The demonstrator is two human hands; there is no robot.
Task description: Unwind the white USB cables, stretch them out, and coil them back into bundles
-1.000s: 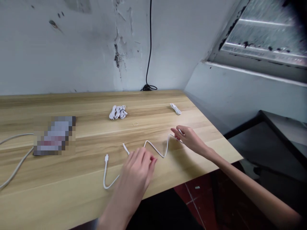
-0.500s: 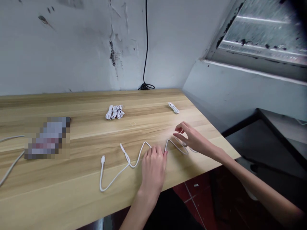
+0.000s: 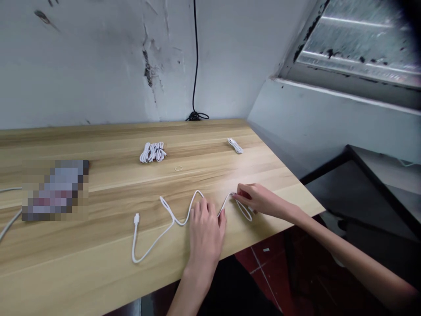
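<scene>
A white charging cable (image 3: pixel 148 252) lies in loose waves along the front of the table. Its plug (image 3: pixel 136 219) points away from me at the left end. My left hand (image 3: pixel 206 228) rests palm down over the middle of the cable, fingers bent down on it and thumb by the strand on the right; the fingertips are partly hidden. To the right, my right hand (image 3: pixel 256 197) is closed, pinching the cable between thumb and fingers just above the tabletop. A small loop hangs below that pinch.
A tied bundle of white cables (image 3: pixel 153 152) and a smaller coiled white cable (image 3: pixel 235 145) lie farther back. Between them is a thin rubber band (image 3: pixel 178 168). A blurred phone-like object (image 3: pixel 55 188) sits at left. A black cord (image 3: pixel 196 116) is heaped against the wall.
My right hand has come down and left and closed on the cable, drawing a loop below it. My left hand stays over the cable. The view has shifted slightly.
</scene>
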